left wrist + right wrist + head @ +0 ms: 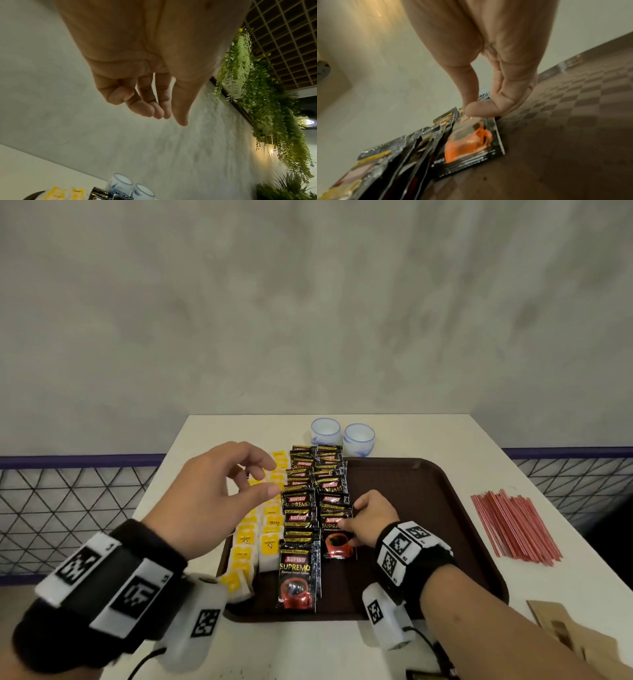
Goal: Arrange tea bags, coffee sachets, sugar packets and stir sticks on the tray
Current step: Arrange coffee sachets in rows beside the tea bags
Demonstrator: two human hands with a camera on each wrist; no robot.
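A brown tray (428, 542) holds two columns of yellow-and-white tea bags (253, 539) at its left side. Beside them lie two columns of overlapping black coffee sachets (298, 573). My right hand (352, 522) pinches the nearest coffee sachet (337, 542) of the right column, which lies flat on the tray. In the right wrist view, thumb and forefinger of that hand (479, 111) meet at the upper part of the sachet (471, 142). My left hand (270, 478) hovers over the tea bags with loosely curled fingers and holds nothing (171, 119).
A bundle of red stir sticks (513, 525) lies on the white table right of the tray. Two white-and-blue cups (325, 431) stand behind the tray. Brown paper packets (565, 631) lie at the near right corner. The tray's right half (556, 135) is bare.
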